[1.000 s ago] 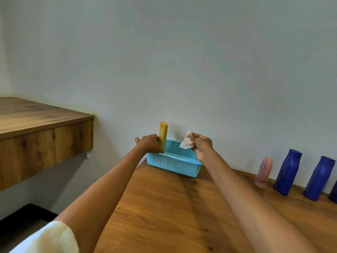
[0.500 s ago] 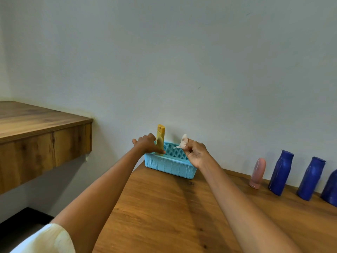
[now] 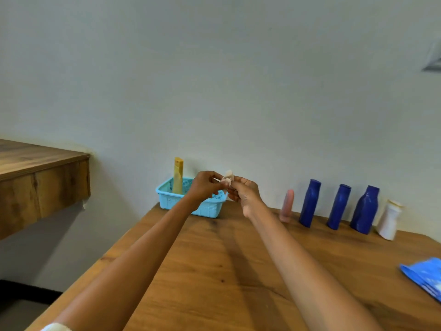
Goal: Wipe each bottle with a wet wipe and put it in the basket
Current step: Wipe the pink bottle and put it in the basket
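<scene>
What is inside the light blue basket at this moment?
One yellow bottle stands upright at the left end of the basket. The left hand covers the basket's right part, so anything there is hidden.

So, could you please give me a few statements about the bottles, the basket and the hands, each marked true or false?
1. The yellow bottle stands upright in the blue basket. True.
2. Both hands hold the wet wipe between them. True: the left hand and the right hand pinch it.
3. Two dark blue bottles stand along the wall. False: there are three.
4. The pink bottle lies in the basket. False: it stands on the table, right of the basket.
5. The white bottle is at the right end of the row. True.
</scene>
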Demonstrator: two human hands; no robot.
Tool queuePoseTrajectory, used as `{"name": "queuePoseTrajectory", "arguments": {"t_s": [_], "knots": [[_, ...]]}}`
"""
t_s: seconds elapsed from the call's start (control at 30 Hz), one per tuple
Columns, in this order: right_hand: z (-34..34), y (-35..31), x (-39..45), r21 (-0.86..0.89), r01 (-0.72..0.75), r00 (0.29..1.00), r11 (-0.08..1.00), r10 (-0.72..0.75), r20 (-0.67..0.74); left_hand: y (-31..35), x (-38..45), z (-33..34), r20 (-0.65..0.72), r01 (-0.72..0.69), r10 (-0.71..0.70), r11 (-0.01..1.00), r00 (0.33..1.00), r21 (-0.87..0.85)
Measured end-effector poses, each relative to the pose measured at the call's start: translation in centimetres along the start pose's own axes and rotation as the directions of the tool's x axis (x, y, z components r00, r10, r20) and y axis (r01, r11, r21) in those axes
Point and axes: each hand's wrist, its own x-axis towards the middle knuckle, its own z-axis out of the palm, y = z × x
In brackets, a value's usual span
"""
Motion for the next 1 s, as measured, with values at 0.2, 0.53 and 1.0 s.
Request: {"name": "queuePoseTrajectory", "arguments": {"t_s": [0.2,0.53,1.0], "knots": [[-6.2,-1.3,-1.1,0.026,-0.055,0.998,0.998,0.056,-0.023,2.2,0.6,7.1,-0.111,-0.02,0.026,0.998,0.993,0.059],[-15.8,-3.1,0.7,0.143,0.062,0.961,0.988,-0.021,-0.274,-0.1,2.7,18.6,0.239,0.132,-0.159,0.983,0.958,0.126],[-18.3,-1.7,2.1,0.243,0.145,0.956,0.959,-0.072,-0.286,-2.4,4.5,22.0,0.247,0.108,-0.102,0.994,0.964,-0.012]]}}
